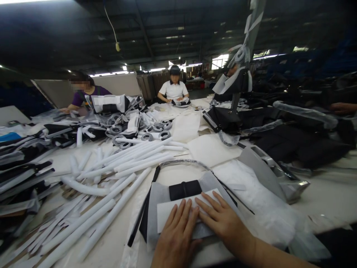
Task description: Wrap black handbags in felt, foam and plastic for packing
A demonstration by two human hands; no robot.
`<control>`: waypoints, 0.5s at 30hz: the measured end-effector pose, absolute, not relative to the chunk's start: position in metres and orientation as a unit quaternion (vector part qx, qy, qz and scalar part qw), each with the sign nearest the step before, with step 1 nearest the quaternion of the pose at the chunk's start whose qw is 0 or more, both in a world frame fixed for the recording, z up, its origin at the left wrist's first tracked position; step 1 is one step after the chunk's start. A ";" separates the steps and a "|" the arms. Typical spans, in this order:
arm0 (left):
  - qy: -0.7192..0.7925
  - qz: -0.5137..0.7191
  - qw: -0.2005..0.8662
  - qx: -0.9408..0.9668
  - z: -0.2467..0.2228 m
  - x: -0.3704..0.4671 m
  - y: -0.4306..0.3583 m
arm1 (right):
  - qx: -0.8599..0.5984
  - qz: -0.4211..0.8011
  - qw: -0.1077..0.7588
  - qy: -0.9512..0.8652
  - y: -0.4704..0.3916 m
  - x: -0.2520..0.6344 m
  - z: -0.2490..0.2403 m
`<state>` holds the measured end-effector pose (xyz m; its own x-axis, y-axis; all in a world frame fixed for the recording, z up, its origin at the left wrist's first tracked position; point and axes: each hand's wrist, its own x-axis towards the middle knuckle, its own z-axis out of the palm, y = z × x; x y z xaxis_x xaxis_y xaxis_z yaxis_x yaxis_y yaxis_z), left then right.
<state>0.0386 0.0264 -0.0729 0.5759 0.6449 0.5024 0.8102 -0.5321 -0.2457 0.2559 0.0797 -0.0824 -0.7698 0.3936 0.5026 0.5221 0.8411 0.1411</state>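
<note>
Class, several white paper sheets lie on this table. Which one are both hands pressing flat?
The white sheet nearest the camera, lying on grey wrapping just below the black folded piece. The left hand and right hand rest on it; the others lie untouched farther back.

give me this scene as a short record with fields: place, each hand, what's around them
place: big workshop, long white table
left hand: flat on white sheet, fingers spread
right hand: flat on the same sheet, beside the left
under sheet: grey wrap with black folded piece
left of hands: white tubes
right of hands: clear plastic bag
others: two people seated at far end
</note>
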 end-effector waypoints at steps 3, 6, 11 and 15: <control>-0.439 -0.164 0.240 -0.850 -0.086 0.036 0.025 | -0.226 -0.100 0.236 -0.940 0.084 0.263 -0.083; -0.446 -0.184 0.251 -0.839 -0.096 0.036 0.022 | -0.205 -0.020 0.219 -0.954 0.089 0.273 -0.080; -0.443 -0.200 0.269 -0.832 -0.101 0.039 0.024 | -0.205 0.031 0.141 -0.968 0.088 0.284 -0.065; -0.445 -0.225 0.268 -0.824 -0.101 0.040 0.025 | -0.189 0.008 0.200 -0.961 0.079 0.276 -0.046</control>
